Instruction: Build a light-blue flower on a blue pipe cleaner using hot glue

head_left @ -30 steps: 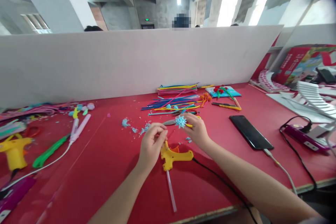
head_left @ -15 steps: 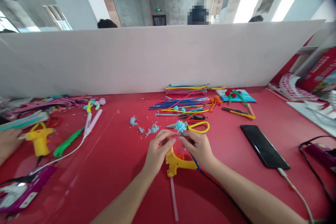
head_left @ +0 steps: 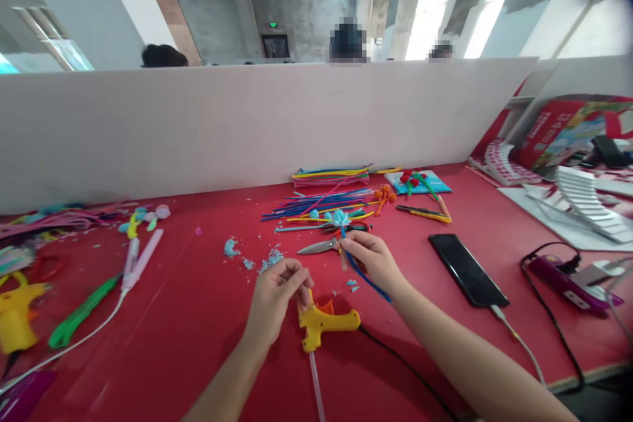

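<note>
My right hand point(head_left: 372, 258) pinches a blue pipe cleaner stem point(head_left: 363, 271) topped with a fuzzy light-blue flower point(head_left: 340, 217), held upright above the red table point(head_left: 198, 316). My left hand point(head_left: 275, 295) is closed in a pinch just left of the stem, and what it holds is too small to make out. A yellow glue gun point(head_left: 326, 322) with a clear glue stick lies directly below both hands. Scissors point(head_left: 319, 247) lie just behind my right hand.
A pile of coloured pipe cleaners point(head_left: 326, 198) lies by the white partition point(head_left: 198, 125). A black phone point(head_left: 467, 270) on a cable rests to the right, with a purple power strip point(head_left: 566, 283) beyond. Blue fluff scraps point(head_left: 257, 258), a green cutter point(head_left: 82, 313) and another yellow glue gun point(head_left: 14, 316) lie left.
My right hand lifted the blue flower stem up and away from my left hand. My left hand dropped toward the glue gun. The camera view shifted.
</note>
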Demonstrator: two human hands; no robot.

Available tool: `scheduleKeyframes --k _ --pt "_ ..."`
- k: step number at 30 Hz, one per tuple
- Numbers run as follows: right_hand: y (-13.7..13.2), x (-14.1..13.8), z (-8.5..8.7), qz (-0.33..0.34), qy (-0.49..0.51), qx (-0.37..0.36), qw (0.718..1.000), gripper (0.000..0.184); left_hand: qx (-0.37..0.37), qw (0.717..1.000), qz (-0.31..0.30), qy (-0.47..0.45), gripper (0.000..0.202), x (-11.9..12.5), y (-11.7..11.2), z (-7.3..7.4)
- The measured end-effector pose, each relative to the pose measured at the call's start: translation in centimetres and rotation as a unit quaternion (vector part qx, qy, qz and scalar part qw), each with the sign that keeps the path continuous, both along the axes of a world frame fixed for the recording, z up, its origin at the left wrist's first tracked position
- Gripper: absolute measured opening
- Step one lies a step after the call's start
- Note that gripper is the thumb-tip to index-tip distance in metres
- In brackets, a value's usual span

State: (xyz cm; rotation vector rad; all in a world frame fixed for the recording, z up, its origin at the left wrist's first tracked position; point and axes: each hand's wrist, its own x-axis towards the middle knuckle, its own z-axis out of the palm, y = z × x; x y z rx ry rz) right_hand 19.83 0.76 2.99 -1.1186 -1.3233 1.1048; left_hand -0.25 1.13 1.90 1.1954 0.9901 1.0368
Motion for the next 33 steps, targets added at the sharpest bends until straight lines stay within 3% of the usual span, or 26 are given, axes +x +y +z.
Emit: scheduleKeyframes --k 4,7,8,10,11,18,23,28,33 --pt "-0.3 -0.9 -0.1 0.056 0.042 -0.009 0.997 0.036 0.030 0.999 -0.032 0.000 0.024 0.2 -0.6 0.9" --pt "-0.7 -1.5 0.0 0.082 0.053 -0.019 0.995 0.034 0.147 0.985 0.015 0.089 0.014 0.6 -1.1 1.5" --pt "-0.9 -1.6 0.0 0.087 0.052 -0.022 0.995 0.033 0.221 0.965 0.042 0.133 0.008 0.7 -1.2 1.6" --pt "-1.1 -1.8 0.1 0.088 0.044 -0.025 0.995 0.031 0.373 0.894 0.078 0.238 0.010 1.1 -1.2 1.7" --pt "-1.2 -1.8 0.0 0.084 0.038 -0.026 0.995 0.031 0.391 0.882 0.087 0.250 0.009 1.2 -1.2 1.6" --pt "-1.8 -2.0 -0.7 0.030 -0.036 -0.022 0.999 0.028 0.429 0.844 0.072 0.314 0.014 1.6 -0.6 -0.3" --pt "-1.9 -2.0 -1.4 -0.005 -0.064 -0.008 0.998 0.029 0.411 0.834 0.065 0.362 0.015 2.2 -0.2 -0.6" --pt "-2.2 -1.6 -1.8 -0.011 -0.030 -0.003 0.999 0.028 0.364 0.856 0.041 0.365 0.014 2.7 0.1 -0.2" --pt "-2.0 -0.7 -2.0 -0.026 0.045 -0.004 0.999 0.025 0.273 0.909 0.041 0.313 0.018 1.6 0.3 -0.7"
